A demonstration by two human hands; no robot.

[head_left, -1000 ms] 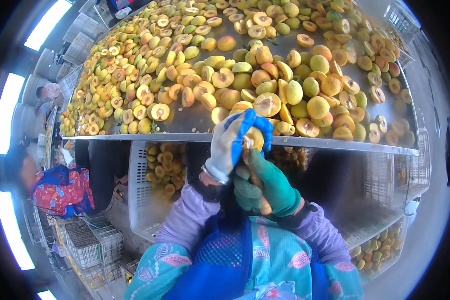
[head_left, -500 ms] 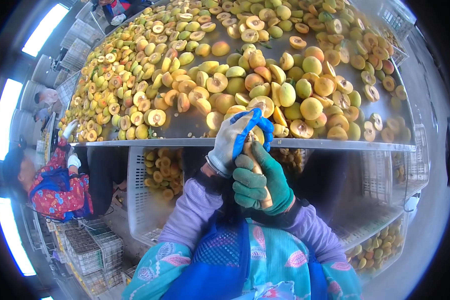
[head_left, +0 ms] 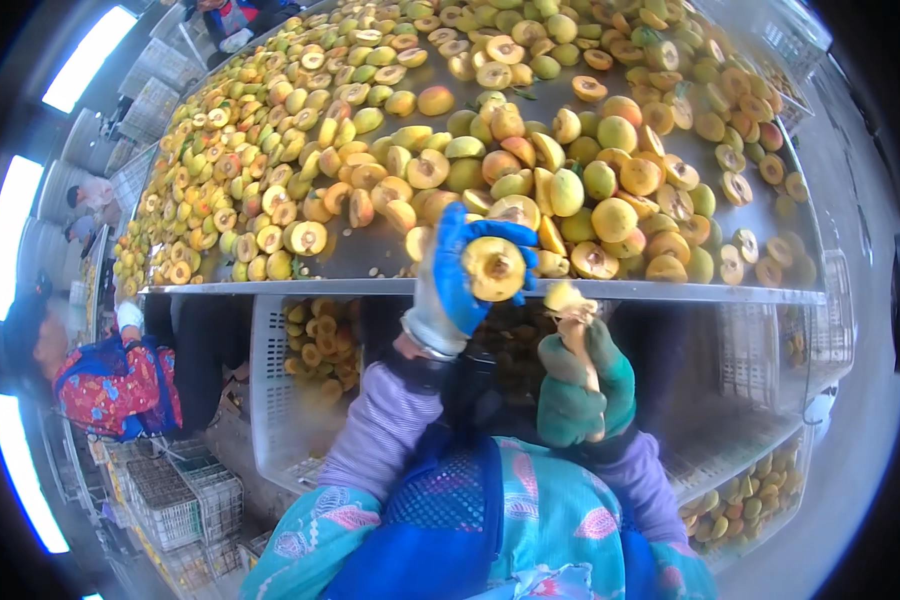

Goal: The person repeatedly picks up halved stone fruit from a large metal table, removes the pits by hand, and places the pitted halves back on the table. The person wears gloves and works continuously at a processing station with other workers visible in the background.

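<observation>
A: Closest in, you're wearing a blue apron (head_left: 430,490) over teal patterned clothing, with striped lavender sleeves (head_left: 385,415) reaching forward, and here come the hands!

B: Your right hand (head_left: 585,388), gloved in green, is wrapped firmly round a pale-handled tool (head_left: 576,342), held upright, a ragged yellow scrap (head_left: 568,297) at its tip.

A: And your left?

B: Your left hand (head_left: 450,280), in blue and white, grips a halved fruit (head_left: 496,268), its cut face toward you, brownish in the middle. It's up at the table's near edge, apart from the tool.

A: Under that table (head_left: 670,291), a white crate (head_left: 270,385) of fruit stands to your left, and more fruit (head_left: 745,500) sits low on your right.

B: Beyond the metal rim, what a spread: whole and halved fruits (head_left: 590,190), yellow, green and blushed red!

A: Off to your far left, a co-worker in red floral sleeves (head_left: 105,390) sits by the table.
</observation>
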